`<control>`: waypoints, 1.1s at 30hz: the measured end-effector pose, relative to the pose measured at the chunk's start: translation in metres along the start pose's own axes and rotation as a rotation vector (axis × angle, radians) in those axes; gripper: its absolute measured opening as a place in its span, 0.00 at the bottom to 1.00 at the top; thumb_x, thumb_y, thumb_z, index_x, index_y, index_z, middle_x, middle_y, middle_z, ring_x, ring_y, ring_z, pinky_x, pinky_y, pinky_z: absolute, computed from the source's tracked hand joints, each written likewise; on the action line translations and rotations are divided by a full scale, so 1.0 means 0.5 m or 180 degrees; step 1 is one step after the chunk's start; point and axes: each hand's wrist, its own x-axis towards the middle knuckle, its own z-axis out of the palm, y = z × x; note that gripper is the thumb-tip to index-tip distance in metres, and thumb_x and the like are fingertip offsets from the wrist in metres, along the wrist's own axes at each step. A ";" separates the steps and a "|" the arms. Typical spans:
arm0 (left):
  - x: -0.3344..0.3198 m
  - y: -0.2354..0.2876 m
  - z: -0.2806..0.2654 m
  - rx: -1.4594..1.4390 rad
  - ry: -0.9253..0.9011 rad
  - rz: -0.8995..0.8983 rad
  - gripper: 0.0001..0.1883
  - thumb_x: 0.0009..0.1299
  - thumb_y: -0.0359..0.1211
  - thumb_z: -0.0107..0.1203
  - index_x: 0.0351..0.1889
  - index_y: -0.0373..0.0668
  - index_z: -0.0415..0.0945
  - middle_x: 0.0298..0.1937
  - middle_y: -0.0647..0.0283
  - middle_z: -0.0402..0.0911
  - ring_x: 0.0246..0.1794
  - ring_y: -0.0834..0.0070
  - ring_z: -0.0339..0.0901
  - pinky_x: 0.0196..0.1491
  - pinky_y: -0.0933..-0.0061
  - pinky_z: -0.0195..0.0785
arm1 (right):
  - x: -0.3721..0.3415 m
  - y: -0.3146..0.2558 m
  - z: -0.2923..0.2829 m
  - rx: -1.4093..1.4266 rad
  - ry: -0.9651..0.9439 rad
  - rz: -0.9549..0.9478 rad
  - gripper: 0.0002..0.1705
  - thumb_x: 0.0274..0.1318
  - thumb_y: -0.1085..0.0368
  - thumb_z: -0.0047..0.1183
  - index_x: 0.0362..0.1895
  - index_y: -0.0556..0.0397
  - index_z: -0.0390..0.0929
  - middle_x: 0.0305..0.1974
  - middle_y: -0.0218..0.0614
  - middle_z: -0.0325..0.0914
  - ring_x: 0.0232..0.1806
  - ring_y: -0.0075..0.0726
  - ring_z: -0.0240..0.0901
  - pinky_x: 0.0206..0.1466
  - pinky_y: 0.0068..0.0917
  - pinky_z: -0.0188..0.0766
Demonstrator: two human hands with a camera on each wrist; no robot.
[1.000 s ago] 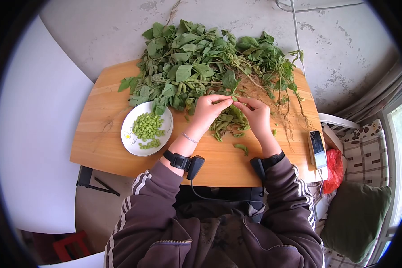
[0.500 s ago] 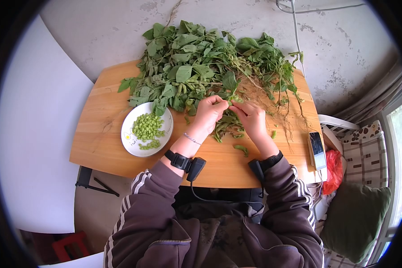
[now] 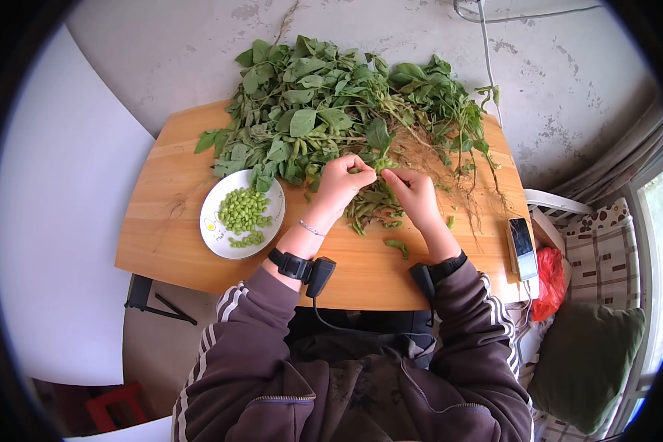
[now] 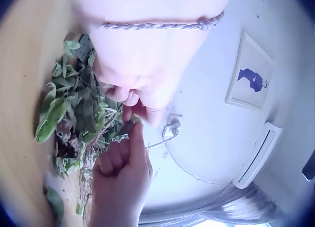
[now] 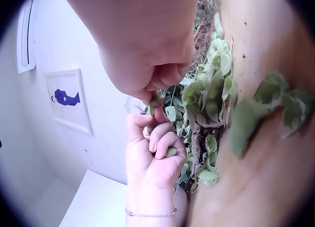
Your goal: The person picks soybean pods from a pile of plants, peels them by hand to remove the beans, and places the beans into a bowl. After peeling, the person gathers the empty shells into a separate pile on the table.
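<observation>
Over the middle of the table, my left hand [image 3: 340, 184] and right hand [image 3: 417, 199] meet at the fingertips. Between them they pinch a small green bean pod [image 5: 152, 107], mostly hidden by the fingers. A green bean [image 5: 171, 152] shows under the curled fingers of the left hand in the right wrist view. Just below the hands lies a heap of split and loose pods [image 3: 376, 205]. To the left, a white plate [image 3: 275, 197] carries a pile of shelled green beans [image 3: 243, 209].
A large heap of leafy bean plants [image 3: 302, 92] covers the table's back, with roots and soil at the right. One stray pod [image 3: 398, 246] lies near the front. A phone [image 3: 523, 247] rests at the right edge, beside a bench with a dark cushion [image 3: 586, 365].
Both hands have shifted slightly while staying together at the fingertips. The left fingers have curled in more, and the right hand has turned a little. Plate and plant heap look the same.
</observation>
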 end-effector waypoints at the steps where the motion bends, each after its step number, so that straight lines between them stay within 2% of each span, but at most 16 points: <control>1: 0.000 0.001 -0.001 0.0037 -0.0016 0.0010 0.05 0.65 0.25 0.62 0.32 0.41 0.76 0.25 0.73 0.74 0.17 0.91 0.61 0.20 0.86 0.50 | 0.002 0.004 0.001 0.0123 -0.0036 0.0148 0.16 0.65 0.59 0.60 0.43 0.61 0.86 0.24 0.32 0.81 0.22 0.24 0.71 0.28 0.26 0.70; 2: 0.000 0.002 -0.002 0.0074 -0.0033 0.0019 0.05 0.65 0.25 0.62 0.32 0.41 0.76 0.25 0.73 0.74 0.17 0.91 0.61 0.20 0.86 0.50 | 0.003 0.010 0.003 0.0247 -0.0072 0.0298 0.16 0.66 0.58 0.59 0.43 0.61 0.86 0.23 0.29 0.79 0.21 0.22 0.69 0.26 0.25 0.68; 5: 0.002 -0.010 0.000 0.0087 -0.0090 0.0256 0.05 0.65 0.26 0.62 0.32 0.41 0.75 0.27 0.71 0.76 0.17 0.91 0.60 0.20 0.86 0.50 | 0.011 0.048 -0.004 0.1641 -0.0367 0.0877 0.17 0.66 0.58 0.59 0.45 0.61 0.86 0.20 0.22 0.73 0.17 0.17 0.61 0.20 0.21 0.58; 8: 0.002 -0.007 -0.005 -0.0172 -0.0049 -0.0053 0.05 0.66 0.27 0.63 0.36 0.39 0.77 0.31 0.69 0.80 0.18 0.91 0.60 0.20 0.86 0.50 | 0.008 0.037 0.001 0.1552 -0.0234 0.0854 0.17 0.66 0.58 0.59 0.46 0.60 0.86 0.19 0.20 0.69 0.16 0.13 0.55 0.18 0.18 0.49; 11: -0.001 0.011 -0.005 -0.0514 -0.0145 -0.0375 0.09 0.68 0.29 0.64 0.42 0.38 0.79 0.34 0.68 0.82 0.18 0.92 0.62 0.21 0.86 0.51 | 0.007 0.025 0.003 0.1197 -0.0021 0.0846 0.16 0.65 0.58 0.61 0.45 0.59 0.86 0.19 0.20 0.69 0.16 0.13 0.57 0.19 0.19 0.52; 14: -0.011 0.025 0.025 0.0282 -0.0072 0.0172 0.13 0.68 0.31 0.65 0.49 0.37 0.81 0.37 0.68 0.84 0.21 0.94 0.63 0.22 0.87 0.50 | 0.009 0.032 0.004 0.0835 0.0151 0.0723 0.17 0.63 0.57 0.62 0.45 0.58 0.87 0.19 0.20 0.70 0.16 0.14 0.57 0.19 0.19 0.53; 17: 0.007 -0.021 0.015 0.0633 0.0015 0.0722 0.15 0.67 0.32 0.67 0.50 0.36 0.83 0.40 0.67 0.85 0.28 0.91 0.71 0.27 0.87 0.60 | 0.008 0.026 0.003 0.0902 0.0162 0.0851 0.16 0.62 0.57 0.64 0.45 0.57 0.87 0.19 0.18 0.69 0.17 0.13 0.58 0.20 0.19 0.54; 20: -0.002 -0.001 0.007 0.0422 0.0019 0.0140 0.16 0.66 0.33 0.67 0.49 0.33 0.84 0.43 0.61 0.87 0.41 0.79 0.82 0.45 0.78 0.74 | 0.010 0.019 -0.001 0.0456 0.0269 0.0563 0.14 0.58 0.61 0.66 0.46 0.53 0.87 0.17 0.22 0.67 0.18 0.16 0.60 0.21 0.21 0.57; 23: 0.004 -0.017 0.004 0.0709 0.0059 0.0351 0.17 0.64 0.34 0.67 0.48 0.33 0.84 0.43 0.60 0.88 0.40 0.79 0.82 0.44 0.77 0.74 | 0.008 0.017 -0.002 -0.0833 0.0530 -0.1023 0.15 0.54 0.65 0.68 0.47 0.49 0.88 0.17 0.27 0.66 0.19 0.22 0.61 0.23 0.25 0.61; 26: 0.005 -0.017 0.003 0.1330 0.0132 0.0620 0.18 0.64 0.34 0.67 0.47 0.32 0.84 0.42 0.59 0.88 0.40 0.77 0.83 0.45 0.76 0.74 | 0.014 0.034 0.004 -0.0913 0.0557 -0.1597 0.15 0.51 0.67 0.68 0.46 0.46 0.88 0.18 0.30 0.66 0.19 0.27 0.62 0.24 0.27 0.63; 29: 0.007 -0.020 0.001 0.1127 0.0085 0.0496 0.17 0.63 0.34 0.67 0.47 0.33 0.84 0.42 0.58 0.88 0.40 0.77 0.83 0.45 0.75 0.74 | 0.015 0.039 0.006 -0.0922 0.0657 -0.1374 0.13 0.50 0.65 0.70 0.42 0.47 0.89 0.19 0.29 0.66 0.19 0.25 0.63 0.24 0.26 0.63; 32: 0.011 -0.033 -0.002 0.0953 0.0000 0.0464 0.16 0.64 0.34 0.66 0.46 0.33 0.84 0.42 0.58 0.88 0.40 0.76 0.83 0.45 0.75 0.74 | 0.007 0.020 -0.004 -0.0770 0.0505 -0.0578 0.11 0.53 0.68 0.66 0.42 0.51 0.85 0.21 0.28 0.67 0.18 0.23 0.62 0.22 0.26 0.61; 33: 0.010 -0.032 0.000 0.0932 0.0056 0.0443 0.16 0.65 0.34 0.66 0.46 0.33 0.84 0.41 0.59 0.88 0.39 0.77 0.83 0.44 0.76 0.73 | 0.008 0.024 -0.005 0.0164 0.0436 -0.0164 0.10 0.56 0.66 0.63 0.42 0.51 0.82 0.22 0.28 0.67 0.19 0.22 0.60 0.22 0.25 0.59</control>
